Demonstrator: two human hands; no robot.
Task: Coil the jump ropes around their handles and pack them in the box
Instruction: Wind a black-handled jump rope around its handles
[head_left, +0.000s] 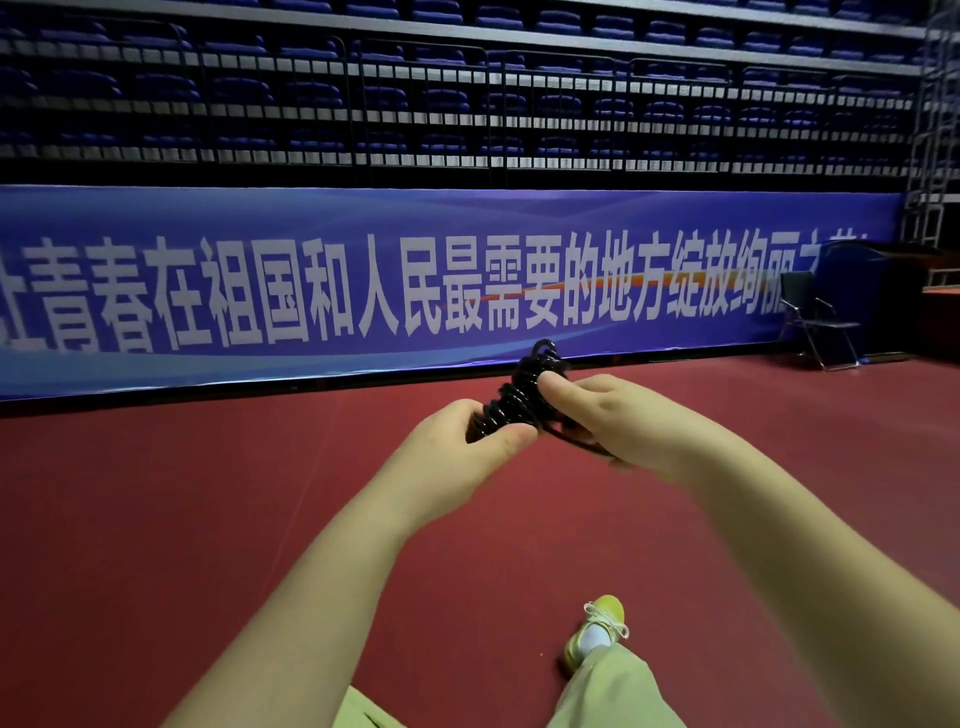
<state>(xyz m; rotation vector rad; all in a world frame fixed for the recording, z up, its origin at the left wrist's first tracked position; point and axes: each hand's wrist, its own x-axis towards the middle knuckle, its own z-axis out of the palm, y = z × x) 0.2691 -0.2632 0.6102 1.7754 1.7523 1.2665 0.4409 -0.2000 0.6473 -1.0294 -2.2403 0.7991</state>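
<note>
Jump rope (524, 395), black, wound in tight coils into a bundle, held in the air above the red floor (208, 519) between both hands. Left hand (467, 441) grips the lower end with thumb curled over the coils; right hand (613, 415) pinches the upper part, a loose strand running under its fingers. Behind: blue banner (415, 280), folding chair (815, 322).
</note>
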